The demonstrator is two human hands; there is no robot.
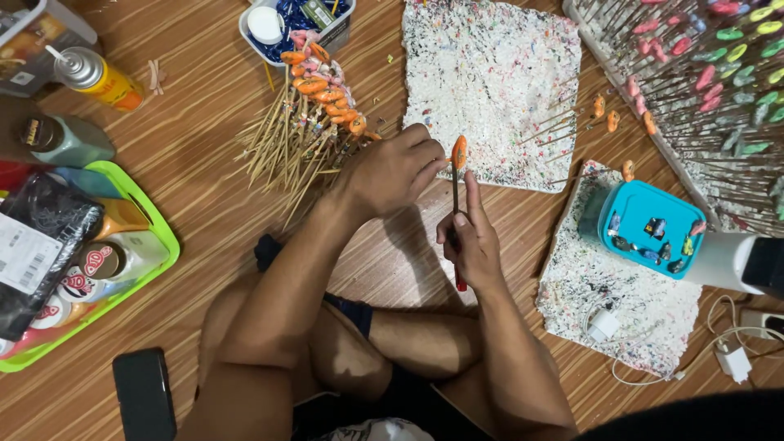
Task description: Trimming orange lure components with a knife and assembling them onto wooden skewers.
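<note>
Here: one small orange oval lure body (pixel 460 152) on a thin stick, pinched by left hand (pixel 398 170) over the wooden floor (pixel 204 180); one red-handled brush (pixel 457 220) gripped in right hand (pixel 471 242); two paint-speckled white foam boards (pixel 490 82) adjacent.

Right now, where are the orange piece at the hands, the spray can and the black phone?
orange piece (pixel 460 152), head view, middle of the oval.
spray can (pixel 104 79), head view, yellow body.
black phone (pixel 144 394), head view, centre of its dark face.
</note>
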